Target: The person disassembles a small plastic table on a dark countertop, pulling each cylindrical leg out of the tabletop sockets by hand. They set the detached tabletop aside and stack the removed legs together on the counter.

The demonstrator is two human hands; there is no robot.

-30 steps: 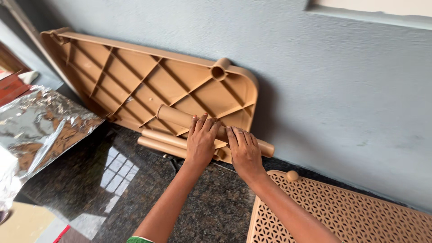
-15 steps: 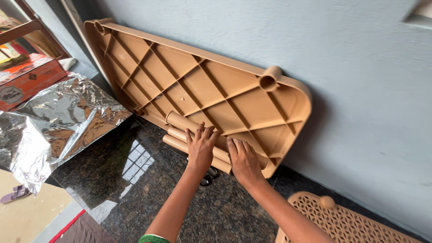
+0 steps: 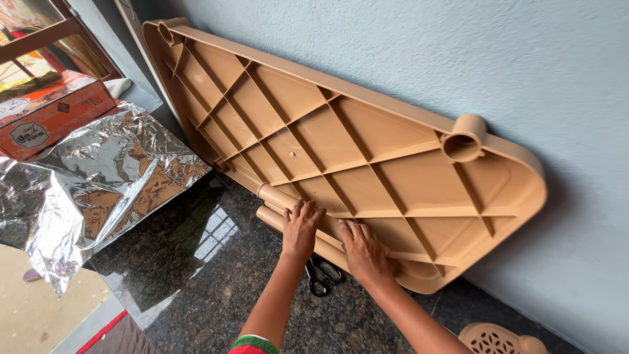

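Both forearms rise from the bottom edge of the frame toward its centre. The left hand (image 3: 300, 226) lies palm down with fingers spread a little, resting on top of the tan plastic tubes (image 3: 278, 200) stacked along the lower edge of a large tan plastic tabletop (image 3: 367, 157). The right hand (image 3: 362, 250) sits just beside it, lower right of centre, also flat with fingers laid forward over the same tubes; neither hand is closed around anything, both only press on the tubes.

The tabletop stands on edge, ribbed underside outward, leaning against the pale blue wall (image 3: 524, 59) and running from the upper left to the right of the frame. Much of the tubes is covered by the hands, so their number is unclear. Black scissors (image 3: 322, 275) lie on the dark granite bench (image 3: 196, 275), partly hidden between the wrists. Crumpled silver foil (image 3: 98, 183) fills the left. A perforated tan piece (image 3: 491, 339) is cut off at the bottom right.
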